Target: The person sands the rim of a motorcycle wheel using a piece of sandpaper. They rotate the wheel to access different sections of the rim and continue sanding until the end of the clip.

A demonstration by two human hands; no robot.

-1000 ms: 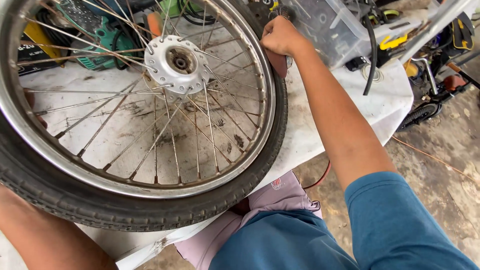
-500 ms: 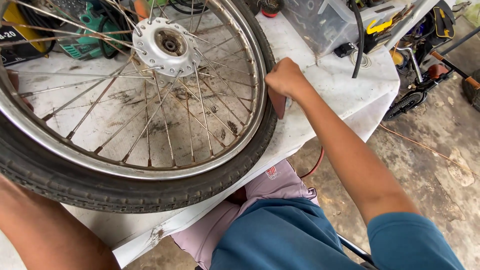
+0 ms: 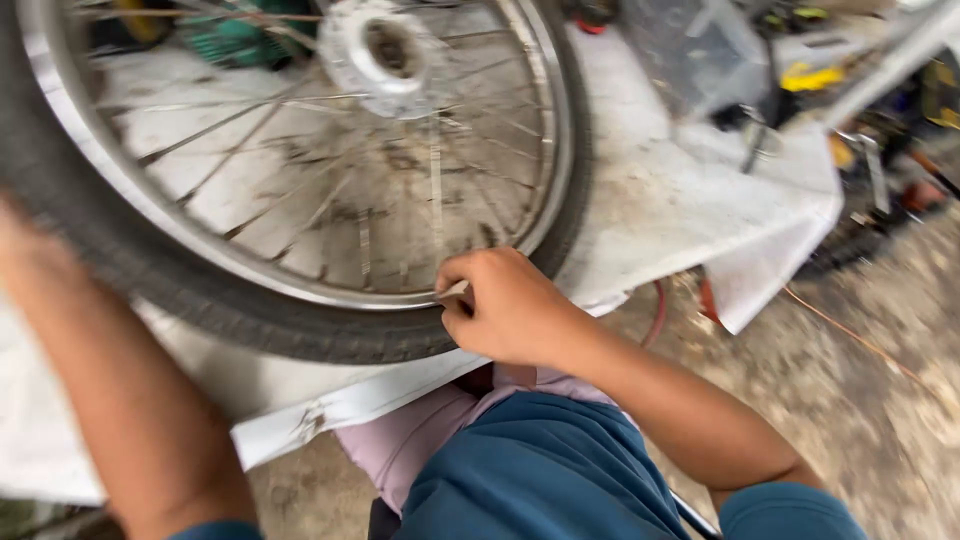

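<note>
A spoked wheel (image 3: 300, 170) with a black tyre (image 3: 230, 310) and a silver hub (image 3: 385, 50) lies flat on a white-covered table (image 3: 690, 210). My right hand (image 3: 505, 305) is closed at the near edge of the wheel, knuckles against the tyre and rim. It pinches a small flat tan piece (image 3: 455, 290) that points at the rim. My left hand (image 3: 20, 240) is blurred at the frame's left edge, by the tyre's left side; its fingers do not show. Its forearm runs down to the lower left.
A clear plastic box (image 3: 690, 50), a yellow tool (image 3: 810, 75) and dark metal parts crowd the table's far right. Something green (image 3: 235, 40) lies beyond the wheel. A red hose (image 3: 655, 310) hangs under the table edge. Bare concrete floor (image 3: 860, 400) is on the right.
My right hand has slid along the tyre from its far right side round to the near edge. The view has swung down and is blurred.
</note>
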